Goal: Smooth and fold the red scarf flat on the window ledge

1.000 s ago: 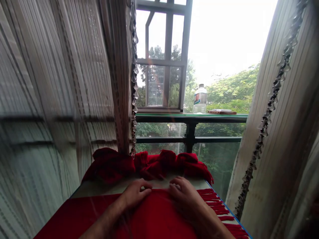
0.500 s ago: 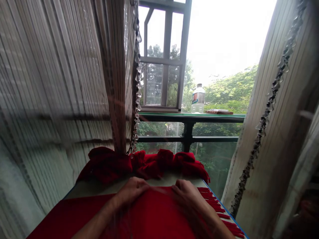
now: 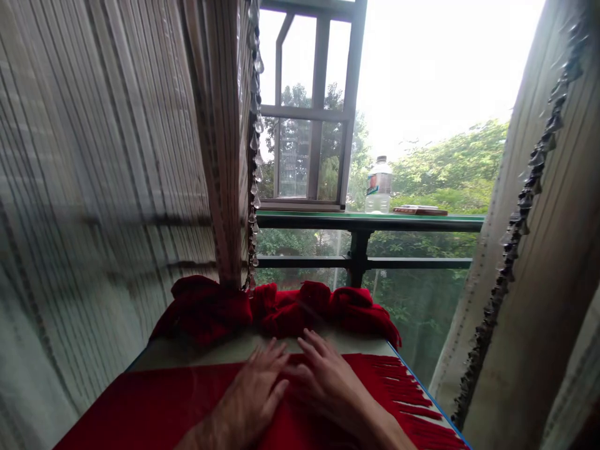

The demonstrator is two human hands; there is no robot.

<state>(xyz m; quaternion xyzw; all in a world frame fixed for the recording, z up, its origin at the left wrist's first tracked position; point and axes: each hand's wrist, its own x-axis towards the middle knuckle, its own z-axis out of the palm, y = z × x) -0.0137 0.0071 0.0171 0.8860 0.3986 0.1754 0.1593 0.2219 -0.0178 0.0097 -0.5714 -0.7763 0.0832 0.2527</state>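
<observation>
A red fringed scarf (image 3: 178,400) lies spread over a pale board-like surface (image 3: 187,355), its tassels along the right side. Fingers outstretched, my left hand (image 3: 260,381) rests palm down on the scarf near its far edge. Close beside it, my right hand (image 3: 323,369) is also flat with fingers apart, its fingertips reaching just past that edge. Neither hand grips anything. Some blur softens both hands. Beyond them, more red cloth (image 3: 290,309) is bunched along the far end of the surface.
A striped curtain (image 3: 107,156) with a beaded trim hangs at the left, another curtain (image 3: 529,300) at the right. Past the surface runs a dark railing (image 3: 300,221). On its ledge stand a plastic bottle (image 3: 379,185) and a flat brown object (image 3: 419,210). An open window (image 3: 319,115) is behind.
Both hands have let go of the scarf's far edge. Their fingers have straightened and lie flat, and the hands have come closer together. The view has shifted slightly left.
</observation>
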